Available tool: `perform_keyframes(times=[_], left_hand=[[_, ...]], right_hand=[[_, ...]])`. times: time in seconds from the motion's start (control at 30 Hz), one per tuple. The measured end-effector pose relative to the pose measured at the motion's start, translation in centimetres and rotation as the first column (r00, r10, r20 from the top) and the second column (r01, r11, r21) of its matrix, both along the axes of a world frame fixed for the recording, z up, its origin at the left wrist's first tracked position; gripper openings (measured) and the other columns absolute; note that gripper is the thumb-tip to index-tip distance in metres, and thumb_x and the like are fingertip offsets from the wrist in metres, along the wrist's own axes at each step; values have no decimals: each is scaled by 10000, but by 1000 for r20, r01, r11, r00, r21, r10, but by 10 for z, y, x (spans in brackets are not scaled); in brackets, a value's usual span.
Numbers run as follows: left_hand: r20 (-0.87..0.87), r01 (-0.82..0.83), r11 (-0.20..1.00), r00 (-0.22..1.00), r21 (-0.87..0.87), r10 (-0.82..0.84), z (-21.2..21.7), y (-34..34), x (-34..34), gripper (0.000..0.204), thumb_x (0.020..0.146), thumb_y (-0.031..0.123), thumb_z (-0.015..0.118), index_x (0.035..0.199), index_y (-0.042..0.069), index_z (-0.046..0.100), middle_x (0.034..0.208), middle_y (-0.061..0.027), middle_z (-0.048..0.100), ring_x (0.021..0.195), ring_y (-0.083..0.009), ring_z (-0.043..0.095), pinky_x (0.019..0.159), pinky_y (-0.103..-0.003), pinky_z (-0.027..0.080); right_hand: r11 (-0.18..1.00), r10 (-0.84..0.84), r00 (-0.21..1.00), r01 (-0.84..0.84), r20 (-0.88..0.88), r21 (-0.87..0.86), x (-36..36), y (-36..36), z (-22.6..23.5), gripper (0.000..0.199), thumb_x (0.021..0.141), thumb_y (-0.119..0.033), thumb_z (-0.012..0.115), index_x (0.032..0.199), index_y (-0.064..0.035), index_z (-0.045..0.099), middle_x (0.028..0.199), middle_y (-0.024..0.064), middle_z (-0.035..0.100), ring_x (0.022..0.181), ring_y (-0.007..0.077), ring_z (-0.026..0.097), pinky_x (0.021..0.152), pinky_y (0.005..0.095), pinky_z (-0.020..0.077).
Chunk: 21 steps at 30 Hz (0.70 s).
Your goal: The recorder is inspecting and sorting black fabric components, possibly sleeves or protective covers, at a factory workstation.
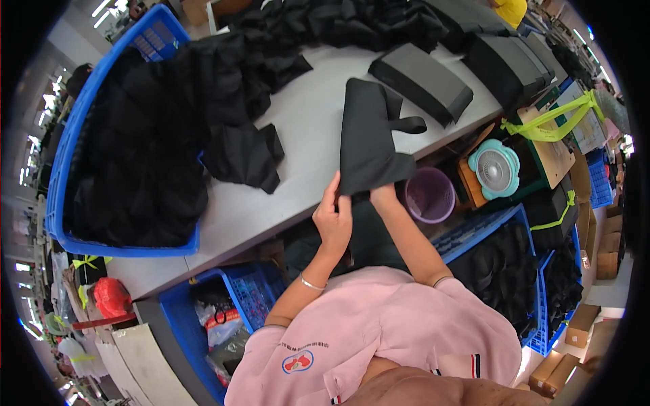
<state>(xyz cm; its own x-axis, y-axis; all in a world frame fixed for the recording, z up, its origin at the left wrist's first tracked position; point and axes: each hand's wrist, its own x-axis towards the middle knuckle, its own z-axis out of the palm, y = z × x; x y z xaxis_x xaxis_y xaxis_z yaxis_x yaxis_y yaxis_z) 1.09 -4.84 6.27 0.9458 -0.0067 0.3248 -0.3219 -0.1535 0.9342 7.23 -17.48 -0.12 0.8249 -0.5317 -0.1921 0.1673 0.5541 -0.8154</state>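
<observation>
your left hand (333,218) grips the near left corner of the black fabric piece (367,135), which extends over the near edge of the grey table (308,122). your right hand (384,194) is at its near end with the fingers hidden, so i cannot tell whether they close on it
</observation>
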Motion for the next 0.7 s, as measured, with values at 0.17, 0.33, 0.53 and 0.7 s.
perform_keyframes(times=[0.17,0.33,0.53,0.7], left_hand=[[-254,-44,952,966,-302,-36,-32,17,11,323,970,51,496,1244,-15,654,871,-11,693,698,-83,589,656,-239,511],[-549,-152,806,801,-572,-238,-52,16,4,252,973,112,523,1146,-9,660,938,-35,704,765,-107,653,664,-244,527],[-446,-15,653,742,-757,-501,-61,-9,-4,156,961,103,545,1002,6,660,898,-34,685,730,-99,623,647,-282,499],[-676,-69,829,618,-555,-401,-64,-16,-7,163,935,78,529,799,66,619,767,-29,651,667,-100,589,605,-243,439]], right_hand=[[635,386,893,-438,-229,-636,-27,-23,21,555,978,-228,611,1450,-6,423,1427,81,511,1295,233,497,1065,348,423],[271,415,801,-561,-431,-782,-29,-20,47,429,903,-112,595,1313,7,552,1321,169,587,1243,314,548,1041,402,436],[-304,-112,939,-345,-326,-888,-32,19,17,371,855,-86,535,1205,-2,626,1146,229,654,1043,410,636,880,494,519],[-169,2,876,-475,-482,-864,-35,16,11,374,814,-78,582,1175,-1,642,1214,269,614,1140,434,586,992,496,453]])
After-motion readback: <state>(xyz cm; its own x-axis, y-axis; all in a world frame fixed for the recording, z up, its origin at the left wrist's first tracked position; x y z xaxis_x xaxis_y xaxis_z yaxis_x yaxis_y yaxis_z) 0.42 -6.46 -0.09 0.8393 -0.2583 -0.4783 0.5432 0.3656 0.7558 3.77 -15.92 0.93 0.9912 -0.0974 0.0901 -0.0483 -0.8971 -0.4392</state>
